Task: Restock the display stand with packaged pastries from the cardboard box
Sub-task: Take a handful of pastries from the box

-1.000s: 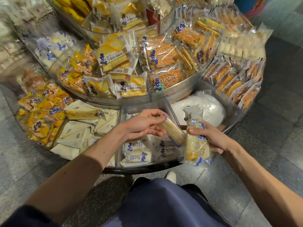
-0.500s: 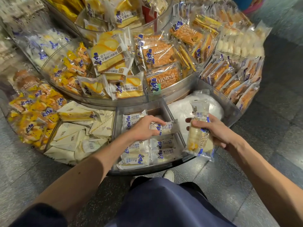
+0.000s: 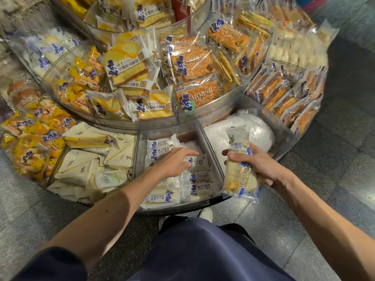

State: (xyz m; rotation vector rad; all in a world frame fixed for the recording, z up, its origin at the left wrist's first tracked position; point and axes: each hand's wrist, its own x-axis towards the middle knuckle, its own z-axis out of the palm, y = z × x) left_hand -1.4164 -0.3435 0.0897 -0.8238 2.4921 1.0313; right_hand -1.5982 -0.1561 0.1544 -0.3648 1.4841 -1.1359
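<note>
Head view: my left hand (image 3: 174, 164) lies flat on packets (image 3: 199, 176) at the display stand's (image 3: 136, 157) front edge; my right hand (image 3: 261, 165) clamps a pastry packet (image 3: 241, 179), whose slick wrapper may slip.

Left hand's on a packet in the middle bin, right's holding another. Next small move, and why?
Probably lift the left hand off the flat packet in the middle compartment and bring it toward the right hand. The flat packet already lies among the rows, with the hand resting open on it. The right hand's grip holds the upright packet beside the compartment, not yet placed.
</note>
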